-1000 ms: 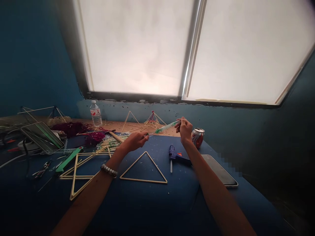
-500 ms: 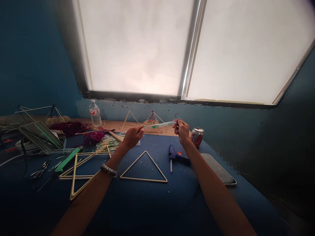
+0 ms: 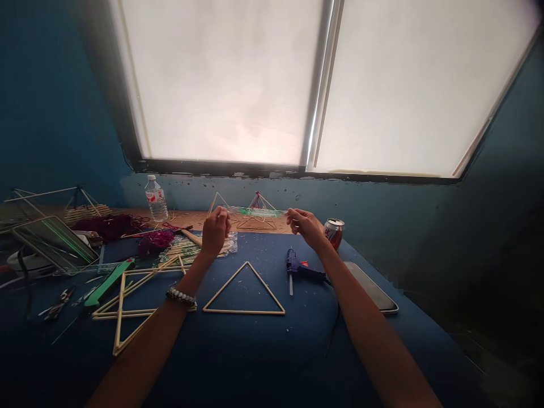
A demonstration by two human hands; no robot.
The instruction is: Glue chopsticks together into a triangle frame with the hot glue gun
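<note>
Out over the far part of the table, my left hand and my right hand hold a clear plastic chopstick wrapper with green print stretched level between them. My left fingers are closed around its left end. At the other end, my right thumb and fingers pinch it. Whether any stick lies inside cannot be made out. Below the hands, a triangle of joined wooden sticks lies flat on the blue tabletop. Left of it, partly behind my left forearm, is a stack of similar stick triangles.
A blue glue gun, a drink can and a tablet are at right. To the left lie a green utility knife, wrapped chopsticks, magenta yarn and a phone. A water bottle stands behind.
My hands have moved farther apart and my left hand has risen. The wrapper, slanted before, now hangs nearly level. The whole view has shifted slightly.
</note>
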